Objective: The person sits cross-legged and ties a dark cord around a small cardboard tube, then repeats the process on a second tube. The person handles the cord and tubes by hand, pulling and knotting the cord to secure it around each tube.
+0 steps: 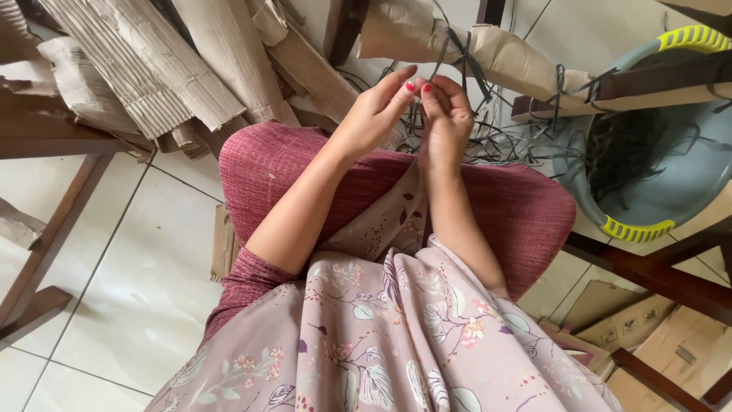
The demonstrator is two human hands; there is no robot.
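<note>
Grey basin [686,191] holds dark strips [621,156].

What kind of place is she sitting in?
Probably a home workspace for craft work, on a tiled floor. Torn corrugated cardboard is piled in front, a grey basin holds dark thin strips, and both hands, left hand and right hand, pinch one such strip.

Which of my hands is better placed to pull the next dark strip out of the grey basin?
Probably the right hand: the grey basin of dark strips sits on that side, while the left hand would have to cross over.
</note>
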